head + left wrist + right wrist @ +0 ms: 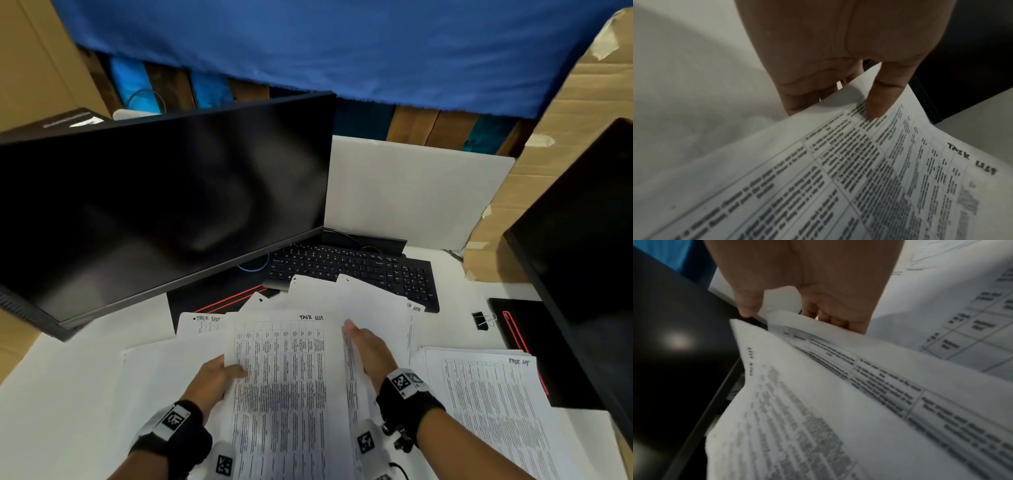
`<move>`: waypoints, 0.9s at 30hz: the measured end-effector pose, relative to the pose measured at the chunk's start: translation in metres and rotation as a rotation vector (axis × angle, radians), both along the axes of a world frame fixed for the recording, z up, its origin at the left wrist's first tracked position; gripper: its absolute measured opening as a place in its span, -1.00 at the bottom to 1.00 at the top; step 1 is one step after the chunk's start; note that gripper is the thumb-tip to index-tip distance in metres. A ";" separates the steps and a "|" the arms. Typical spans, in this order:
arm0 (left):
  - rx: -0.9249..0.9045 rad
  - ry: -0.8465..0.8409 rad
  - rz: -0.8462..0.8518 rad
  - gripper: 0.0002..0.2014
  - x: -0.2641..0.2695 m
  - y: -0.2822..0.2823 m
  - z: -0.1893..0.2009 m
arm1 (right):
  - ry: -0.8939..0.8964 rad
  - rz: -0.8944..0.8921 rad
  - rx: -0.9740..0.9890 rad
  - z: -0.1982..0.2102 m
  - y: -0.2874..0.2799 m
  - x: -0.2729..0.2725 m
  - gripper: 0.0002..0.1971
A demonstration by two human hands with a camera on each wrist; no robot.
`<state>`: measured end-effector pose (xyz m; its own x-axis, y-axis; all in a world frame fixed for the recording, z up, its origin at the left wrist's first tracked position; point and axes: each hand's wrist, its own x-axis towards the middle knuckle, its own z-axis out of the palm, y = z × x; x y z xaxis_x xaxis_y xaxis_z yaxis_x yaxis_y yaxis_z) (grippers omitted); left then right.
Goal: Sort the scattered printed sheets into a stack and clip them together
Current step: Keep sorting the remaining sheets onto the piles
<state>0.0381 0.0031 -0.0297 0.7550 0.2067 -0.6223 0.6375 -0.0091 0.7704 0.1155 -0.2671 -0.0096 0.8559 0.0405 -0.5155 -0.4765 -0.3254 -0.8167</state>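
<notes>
Left hand [212, 380] pinching limp printed sheet [291, 394], right hand [371, 349] flat against its edge

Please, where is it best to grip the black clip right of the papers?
Pinch the clip by its wire handles, which seem to point right, from above with the nearer right hand; its black body lies low on the desk.

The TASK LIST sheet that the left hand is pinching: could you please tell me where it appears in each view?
Head: bottom centre, the TASK LIST sheet between left hand and right hand.
Left wrist: lower right, under the thumb.
Right wrist: lower centre, blurred.
Shared landmark: its handwritten heading.
</notes>
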 end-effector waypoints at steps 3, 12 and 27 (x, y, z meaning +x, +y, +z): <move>0.012 -0.024 -0.009 -0.85 0.002 -0.007 0.002 | -0.059 0.010 0.042 0.000 0.002 -0.004 -0.68; -0.028 -0.052 0.001 -0.90 0.006 -0.017 0.005 | -0.264 -0.015 0.066 0.027 0.003 -0.002 -0.71; -0.248 -0.189 0.070 -0.77 0.024 -0.030 0.036 | -0.307 0.065 0.423 0.075 0.006 -0.004 -0.84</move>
<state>0.0619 -0.0270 0.0063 0.8513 0.1220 -0.5103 0.4753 0.2325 0.8486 0.1116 -0.2606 0.0658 0.9537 0.2489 -0.1686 -0.1846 0.0420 -0.9819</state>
